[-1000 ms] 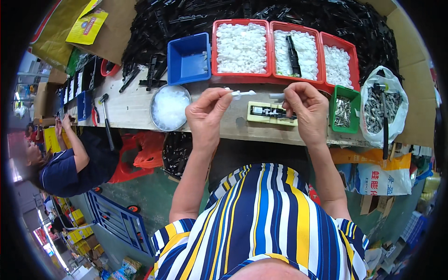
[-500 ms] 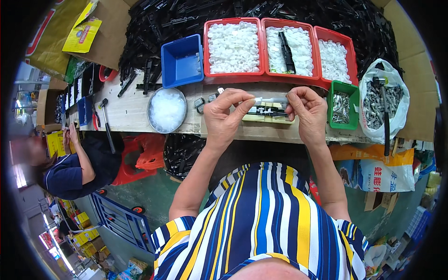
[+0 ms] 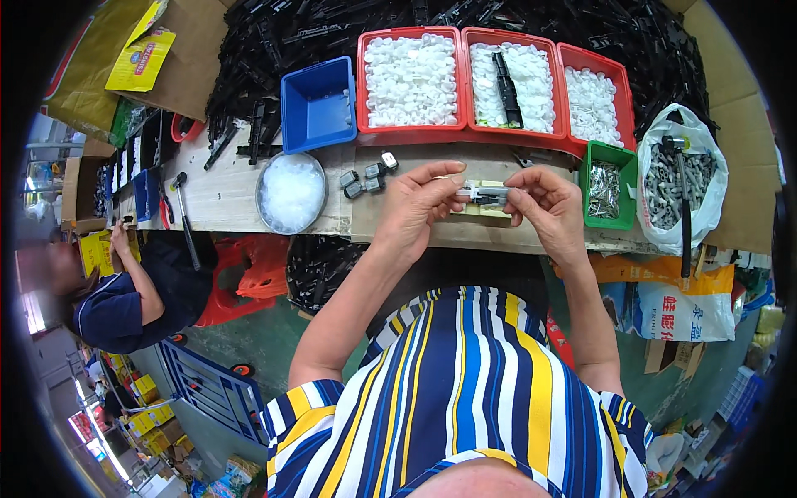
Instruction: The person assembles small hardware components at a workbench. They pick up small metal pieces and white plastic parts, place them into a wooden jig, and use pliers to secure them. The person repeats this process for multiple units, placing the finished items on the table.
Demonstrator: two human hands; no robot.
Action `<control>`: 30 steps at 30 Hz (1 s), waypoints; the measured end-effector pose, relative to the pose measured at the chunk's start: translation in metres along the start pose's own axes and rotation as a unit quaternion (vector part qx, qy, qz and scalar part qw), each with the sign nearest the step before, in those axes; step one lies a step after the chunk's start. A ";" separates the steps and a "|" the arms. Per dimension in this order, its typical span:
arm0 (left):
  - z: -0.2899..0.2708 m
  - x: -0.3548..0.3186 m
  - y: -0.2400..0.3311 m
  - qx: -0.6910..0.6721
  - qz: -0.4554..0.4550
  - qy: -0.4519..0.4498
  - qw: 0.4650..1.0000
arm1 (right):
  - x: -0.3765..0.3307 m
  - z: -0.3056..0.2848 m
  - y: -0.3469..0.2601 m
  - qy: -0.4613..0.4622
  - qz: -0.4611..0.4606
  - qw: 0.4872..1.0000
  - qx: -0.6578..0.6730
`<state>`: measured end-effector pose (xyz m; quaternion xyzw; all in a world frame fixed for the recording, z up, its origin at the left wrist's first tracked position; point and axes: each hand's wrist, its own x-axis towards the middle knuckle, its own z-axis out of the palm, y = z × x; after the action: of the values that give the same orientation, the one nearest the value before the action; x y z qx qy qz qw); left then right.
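My left hand (image 3: 418,207) and my right hand (image 3: 545,204) hold the two ends of a small black and white part (image 3: 484,194) just above a pale yellow block (image 3: 486,214) on the wooden bench (image 3: 224,195). Both hands pinch it with thumb and fingertips. Three red trays (image 3: 413,79) of small white pieces stand behind the hands, and the middle one also holds a long black part (image 3: 506,76). Several small grey pieces (image 3: 364,177) lie just left of my left hand.
A blue tray (image 3: 315,104) and a round metal bowl of clear white bits (image 3: 290,192) sit at the left. A green box of metal pins (image 3: 607,187) and a white bag of grey parts (image 3: 682,178) are at the right. Black parts (image 3: 274,41) are heaped behind. Another person (image 3: 116,290) works at lower left.
My left hand has come in from the left and joined the right at the block. Both hands now grip the small part, lifted slightly off the block.
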<state>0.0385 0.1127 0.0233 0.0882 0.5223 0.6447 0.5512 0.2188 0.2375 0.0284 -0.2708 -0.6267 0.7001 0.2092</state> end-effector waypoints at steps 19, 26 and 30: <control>-0.002 0.022 -0.030 0.500 0.407 -0.037 0.763 | 0.001 -0.018 0.031 0.040 0.082 0.995 0.037; -0.007 0.025 -0.031 0.530 0.428 -0.074 0.728 | 0.011 -0.026 0.035 -0.015 0.105 0.991 -0.078; -0.007 0.023 -0.028 0.563 0.437 -0.087 0.696 | 0.015 -0.030 0.036 -0.042 0.063 0.982 -0.176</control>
<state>0.0420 0.1230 -0.0125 0.6559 0.6399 0.3882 0.0980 0.2287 0.2655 -0.0107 -0.3127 -0.7301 0.6012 0.0878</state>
